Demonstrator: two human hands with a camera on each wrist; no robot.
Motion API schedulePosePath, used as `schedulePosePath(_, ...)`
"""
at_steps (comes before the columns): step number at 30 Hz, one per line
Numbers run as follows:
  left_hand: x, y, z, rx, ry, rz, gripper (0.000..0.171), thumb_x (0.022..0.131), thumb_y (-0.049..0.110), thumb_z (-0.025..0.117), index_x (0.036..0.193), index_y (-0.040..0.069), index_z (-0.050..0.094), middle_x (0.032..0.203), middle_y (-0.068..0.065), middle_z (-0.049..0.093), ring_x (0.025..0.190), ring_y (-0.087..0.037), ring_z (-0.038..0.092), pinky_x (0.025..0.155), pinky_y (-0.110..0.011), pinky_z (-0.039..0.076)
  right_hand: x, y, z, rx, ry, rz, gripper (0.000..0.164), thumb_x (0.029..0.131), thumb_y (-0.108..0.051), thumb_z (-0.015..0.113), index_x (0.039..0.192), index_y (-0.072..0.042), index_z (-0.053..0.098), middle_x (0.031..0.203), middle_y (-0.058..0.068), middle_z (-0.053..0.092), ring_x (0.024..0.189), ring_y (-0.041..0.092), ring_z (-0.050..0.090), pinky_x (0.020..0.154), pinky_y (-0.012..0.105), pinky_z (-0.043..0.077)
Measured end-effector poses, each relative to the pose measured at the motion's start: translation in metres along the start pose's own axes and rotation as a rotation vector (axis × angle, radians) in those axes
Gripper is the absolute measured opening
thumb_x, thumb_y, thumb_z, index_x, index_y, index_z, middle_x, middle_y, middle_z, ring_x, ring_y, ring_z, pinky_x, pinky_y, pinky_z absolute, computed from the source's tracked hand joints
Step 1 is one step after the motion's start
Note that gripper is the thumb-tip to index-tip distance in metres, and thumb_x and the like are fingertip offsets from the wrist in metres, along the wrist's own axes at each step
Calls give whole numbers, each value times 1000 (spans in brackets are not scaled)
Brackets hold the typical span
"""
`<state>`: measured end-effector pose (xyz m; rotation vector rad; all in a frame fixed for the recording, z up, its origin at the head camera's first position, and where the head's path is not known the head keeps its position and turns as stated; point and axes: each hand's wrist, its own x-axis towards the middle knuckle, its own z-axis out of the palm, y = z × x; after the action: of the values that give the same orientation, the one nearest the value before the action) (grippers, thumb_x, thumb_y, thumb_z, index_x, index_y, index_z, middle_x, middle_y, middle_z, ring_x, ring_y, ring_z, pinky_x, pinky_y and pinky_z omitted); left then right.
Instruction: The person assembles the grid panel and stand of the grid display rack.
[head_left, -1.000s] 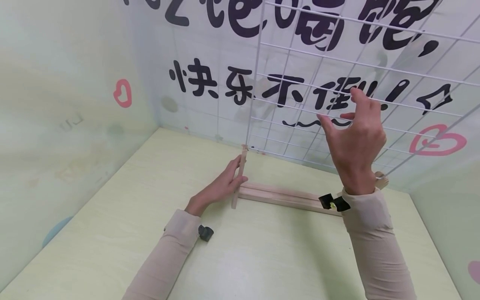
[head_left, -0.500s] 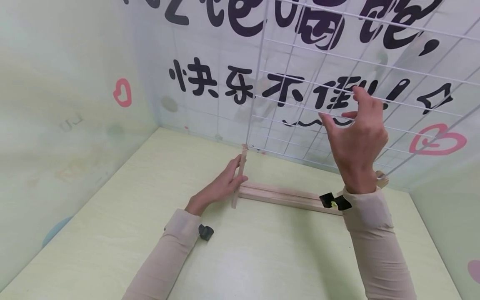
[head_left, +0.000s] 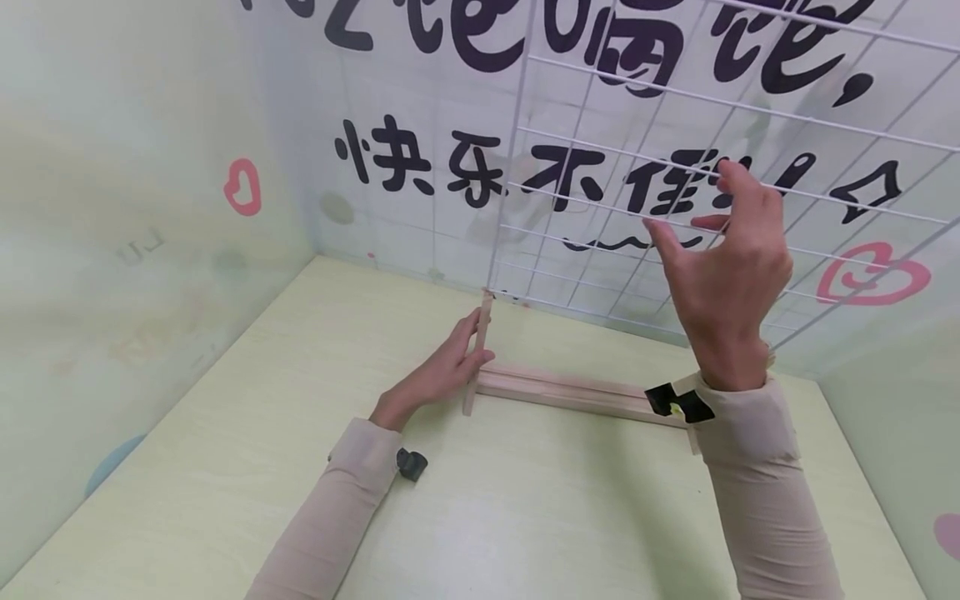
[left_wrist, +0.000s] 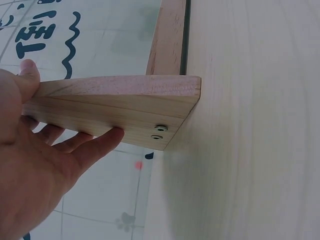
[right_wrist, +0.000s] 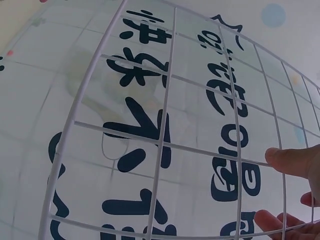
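A wooden stand lies across the tabletop, its end board (head_left: pixel 483 333) at the left and its long rail (head_left: pixel 570 394) running right, behind my right wrist. My left hand (head_left: pixel 438 371) holds that end board; in the left wrist view the thumb is on one edge and fingers lie along the outer face, near two screw heads (left_wrist: pixel 159 131). A white wire grid panel (right_wrist: pixel 162 142) rises from the stand, its lower left corner by the end board's top. My right hand (head_left: pixel 731 267) grips the grid's wires, thumb and fingers apart. The stand's right end is mostly hidden.
A pale wood-grain tabletop (head_left: pixel 480 517) lies under both arms. Behind the grid is a wall (head_left: pixel 405 225) with large black characters and pink hearts. Side walls (head_left: pixel 135 208) close in the left and right.
My right hand has shifted slightly right and up with the wires it holds, and the grid's angle has changed a little. The left hand and end board look almost unmoved.
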<state>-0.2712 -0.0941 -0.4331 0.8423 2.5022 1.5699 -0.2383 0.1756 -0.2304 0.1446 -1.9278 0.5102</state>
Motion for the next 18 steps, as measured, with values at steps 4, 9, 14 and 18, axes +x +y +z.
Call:
schedulePosePath(4, 4, 1, 2, -6, -7, 10, 71, 106, 26, 46, 159, 6, 3, 159, -22, 22, 148, -38, 23, 115, -58, 30, 1, 3, -4, -6, -9, -7, 66, 84, -45, 76, 135, -6, 59, 123, 17, 65, 90, 31, 73, 65, 41, 43)
schedulePosePath(9, 9, 1, 6, -14, -15, 17, 72, 106, 25, 47, 159, 5, 3, 158, -23, 23, 146, -42, 27, 111, -61, 34, 1, 9, -9, -20, -17, 2, 66, 84, -44, 77, 135, -8, 58, 125, 16, 64, 90, 33, 73, 69, 46, 48)
schedulePosePath(14, 9, 2, 6, 11, -6, 0, 71, 106, 26, 47, 159, 5, 4, 156, -23, 25, 144, -42, 29, 108, -60, 38, 2, 13, -8, 6, -40, -47, 65, 84, -39, 79, 134, -4, 58, 124, 18, 63, 88, 33, 73, 75, 52, 54)
schedulePosePath(18, 4, 1, 4, 23, 17, -17, 71, 106, 24, 48, 158, 3, 5, 156, -24, 26, 145, -42, 29, 111, -59, 35, 2, 11, -3, 42, -58, -65, 65, 81, -32, 83, 133, -3, 58, 123, 19, 63, 87, 32, 73, 75, 53, 55)
